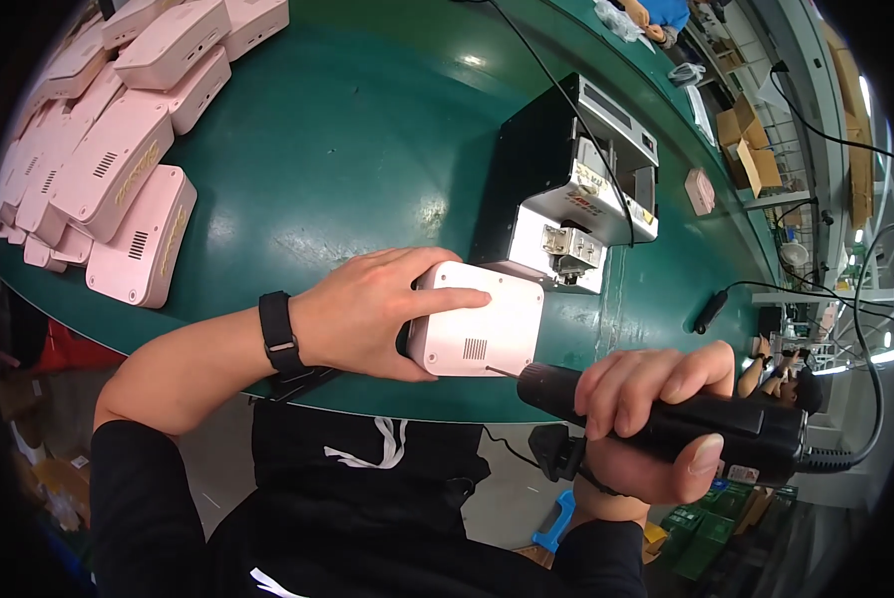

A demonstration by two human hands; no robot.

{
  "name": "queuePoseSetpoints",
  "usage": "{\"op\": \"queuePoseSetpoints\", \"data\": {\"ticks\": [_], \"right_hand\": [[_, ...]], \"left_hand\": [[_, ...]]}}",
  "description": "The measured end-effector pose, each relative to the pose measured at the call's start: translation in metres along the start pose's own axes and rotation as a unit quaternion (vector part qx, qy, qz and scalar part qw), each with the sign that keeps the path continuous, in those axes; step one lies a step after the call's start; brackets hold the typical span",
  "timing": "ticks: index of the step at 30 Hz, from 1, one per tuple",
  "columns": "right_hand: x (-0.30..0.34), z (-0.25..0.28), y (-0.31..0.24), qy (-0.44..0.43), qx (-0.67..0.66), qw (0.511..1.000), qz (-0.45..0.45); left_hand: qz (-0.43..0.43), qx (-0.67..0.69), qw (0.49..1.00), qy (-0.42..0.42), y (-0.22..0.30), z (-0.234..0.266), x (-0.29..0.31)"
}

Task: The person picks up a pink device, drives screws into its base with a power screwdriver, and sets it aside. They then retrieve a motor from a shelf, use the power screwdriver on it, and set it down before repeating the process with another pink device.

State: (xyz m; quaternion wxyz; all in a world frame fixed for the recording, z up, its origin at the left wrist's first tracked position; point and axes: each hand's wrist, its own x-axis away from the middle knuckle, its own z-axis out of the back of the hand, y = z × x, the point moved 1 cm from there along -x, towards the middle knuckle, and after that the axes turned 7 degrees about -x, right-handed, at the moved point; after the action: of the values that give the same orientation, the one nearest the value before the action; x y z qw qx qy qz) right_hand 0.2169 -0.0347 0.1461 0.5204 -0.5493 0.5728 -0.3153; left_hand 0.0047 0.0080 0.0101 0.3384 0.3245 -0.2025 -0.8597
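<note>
A pale pink plastic box with a small vent grille and screw holes lies near the table's front edge. My left hand grips it from its left side, with the index finger laid across the top. In my right hand is a black electric screwdriver, held nearly level. Its thin bit reaches the box's front edge, close to a hole right of the grille; whether it sits in a screw cannot be made out. Just beyond the box stands a black and silver screw feeder machine.
Many similar pink boxes are piled at the left. One more pink box lies at the far right, with a black cabled tool nearer. The screwdriver's cable curves up at the right. Another person's hands show across the table.
</note>
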Motion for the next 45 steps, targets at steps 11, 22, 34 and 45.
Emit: {"op": "queuePoseSetpoints", "data": {"ticks": [11, 22, 34, 45], "right_hand": [[-0.004, -0.008, 0.011, 0.005, 0.029, 0.997, 0.069], [-0.077, 0.028, -0.012, 0.056, 0.040, 0.982, 0.178], [-0.040, -0.016, -0.011, -0.027, -0.038, 0.994, 0.095], [-0.019, -0.058, 0.012, -0.093, 0.010, 0.992, 0.090]], "left_hand": [[0.006, -0.004, 1.000, -0.018, 0.001, 0.002, -0.005], [-0.003, -0.019, 0.999, -0.031, 0.005, 0.003, -0.005], [0.004, -0.005, 1.000, -0.016, -0.003, 0.004, 0.002], [-0.012, 0.001, 1.000, 0.023, -0.006, -0.003, 0.006]]}}
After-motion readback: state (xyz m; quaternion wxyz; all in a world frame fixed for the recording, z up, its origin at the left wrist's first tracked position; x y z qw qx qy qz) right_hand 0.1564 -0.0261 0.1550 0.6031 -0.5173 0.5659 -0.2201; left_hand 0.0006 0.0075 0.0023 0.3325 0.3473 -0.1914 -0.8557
